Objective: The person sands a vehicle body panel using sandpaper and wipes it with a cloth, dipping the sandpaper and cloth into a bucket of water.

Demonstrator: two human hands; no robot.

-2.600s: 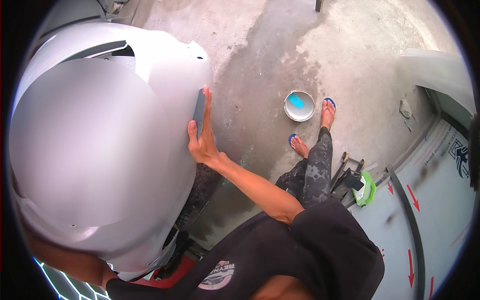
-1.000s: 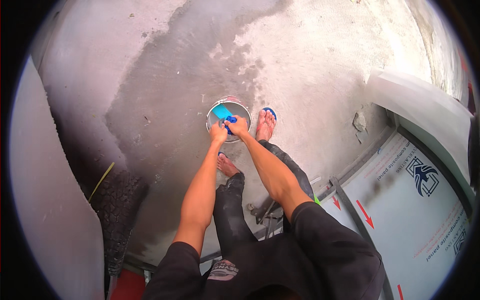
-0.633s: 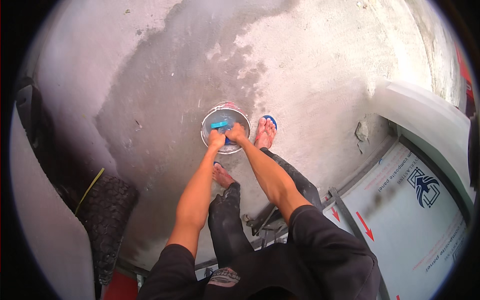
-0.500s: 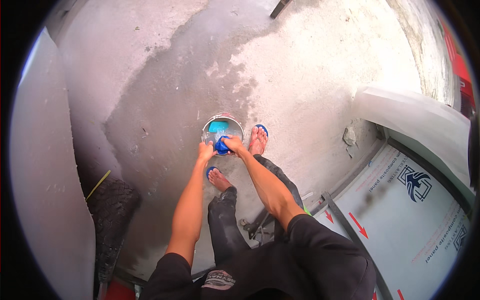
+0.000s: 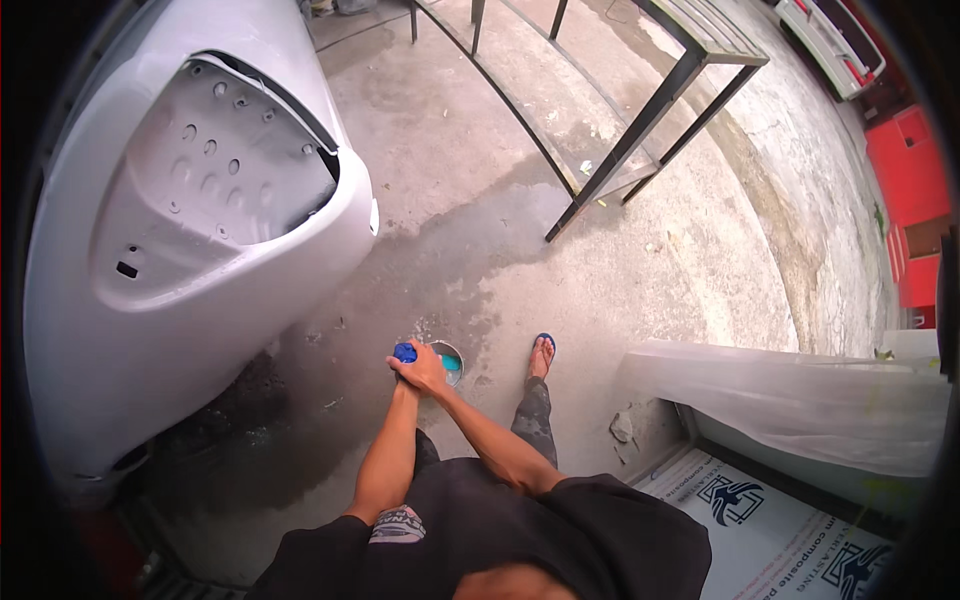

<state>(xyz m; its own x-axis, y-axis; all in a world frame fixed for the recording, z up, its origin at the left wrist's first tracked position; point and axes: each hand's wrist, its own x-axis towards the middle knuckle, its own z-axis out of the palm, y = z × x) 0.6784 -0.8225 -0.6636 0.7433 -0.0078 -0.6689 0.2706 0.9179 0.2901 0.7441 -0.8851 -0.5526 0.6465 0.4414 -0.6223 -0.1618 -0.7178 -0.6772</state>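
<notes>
Both my hands meet low over the concrete floor (image 5: 640,270), just in front of my feet. The right hand (image 5: 428,368) is clenched over a small blue sponge (image 5: 405,352), whose end pokes out past the knuckles on the left side. The left hand (image 5: 400,377) sits tight against and partly under the right one; I judge it is gripping the same sponge, but the right hand covers its fingers and I cannot tell for sure. The two hands press together, seemingly to wring the sponge.

Just beside them, touching the right hand's far edge in this view, stands a small round tub (image 5: 447,360) with blue-green liquid inside. It sits on the wet, darker patch of the floor, close enough that drips would fall in or near it. My right foot in a blue sandal (image 5: 542,352) is planted a little to the right of the tub, apart from it.

To my left a large grey body panel (image 5: 190,250) leans upright, its inner side with rows of holes facing me; its lower edge comes down to the floor near the wet patch, within reach of the hands. Farther off, toward the top, a black metal frame (image 5: 640,130) stands on the dry concrete. At the lower right lies a white board with blue markings (image 5: 770,520), and above it a pale plastic-wrapped piece (image 5: 790,400) rests along the edge.
</notes>
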